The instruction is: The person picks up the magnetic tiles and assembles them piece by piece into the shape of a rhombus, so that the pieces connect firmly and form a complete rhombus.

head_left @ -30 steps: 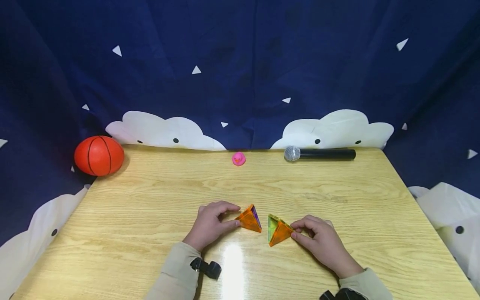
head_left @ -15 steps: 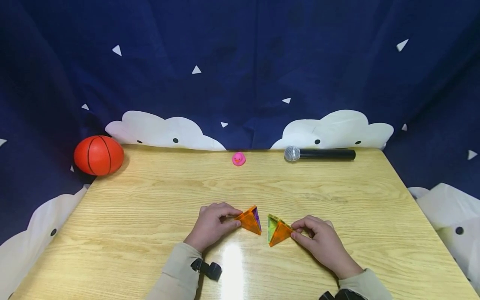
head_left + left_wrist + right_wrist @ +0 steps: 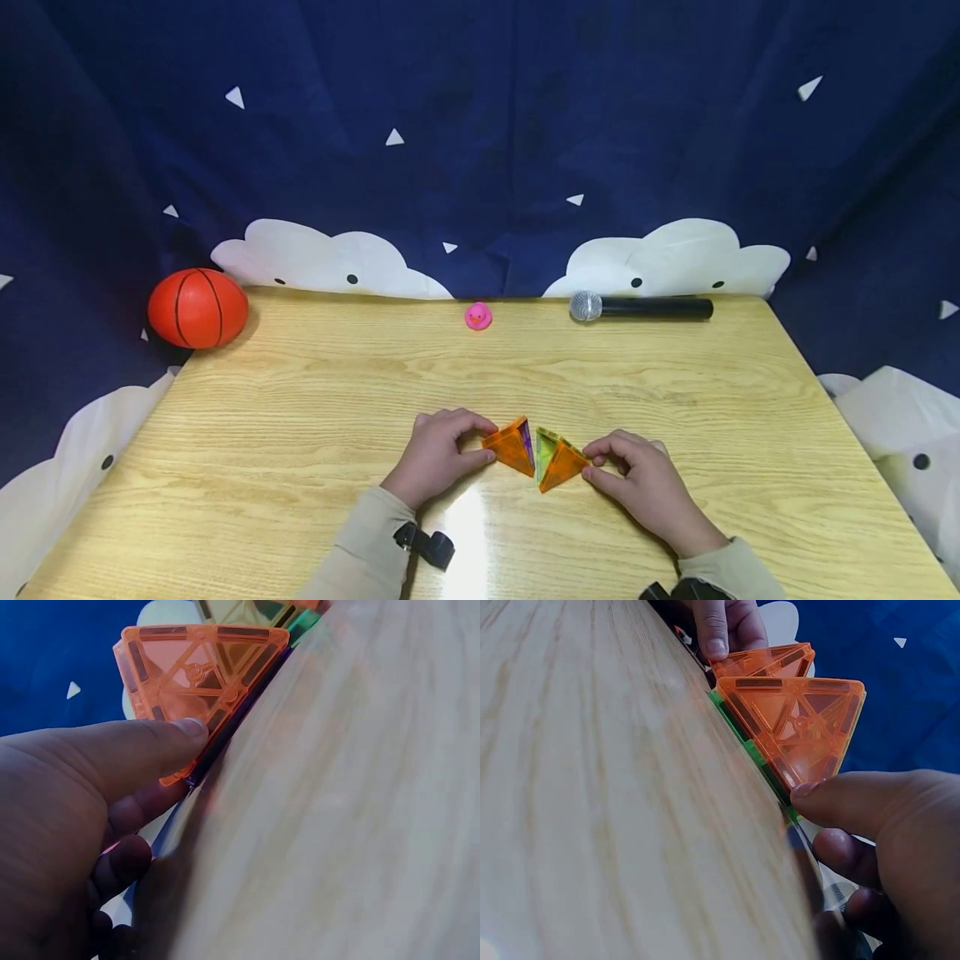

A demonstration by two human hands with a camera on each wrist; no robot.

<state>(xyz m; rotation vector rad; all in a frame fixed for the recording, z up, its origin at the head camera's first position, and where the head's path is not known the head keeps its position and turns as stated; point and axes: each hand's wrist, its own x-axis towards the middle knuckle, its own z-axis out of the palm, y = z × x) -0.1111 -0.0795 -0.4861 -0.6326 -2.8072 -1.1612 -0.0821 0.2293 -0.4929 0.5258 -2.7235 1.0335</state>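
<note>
Two small pyramids of translucent magnetic tiles stand side by side on the wooden table. My left hand [image 3: 442, 456] pinches the outer corner of the left pyramid [image 3: 512, 451], which has orange sides and a purple one. In the left wrist view the thumb lies on an orange triangle tile [image 3: 196, 671]. Between thumb and fingers, my right hand [image 3: 639, 479] holds the outer corner of the right pyramid [image 3: 562, 468], made of orange, yellow and green tiles. A very narrow gap or contact separates the pyramids; I cannot tell which.
Along the back edge of the table [image 3: 337, 367] are a red ball [image 3: 198, 308] at the left, a pink toy duck [image 3: 477, 316] in the middle and a black microphone [image 3: 652, 308] at the right. A dark blue curtain [image 3: 480, 150] hangs behind.
My left hand has moved right and slightly toward me with its pyramid, narrowing the gap to the other one. The right hand and its pyramid have stayed almost still.
</note>
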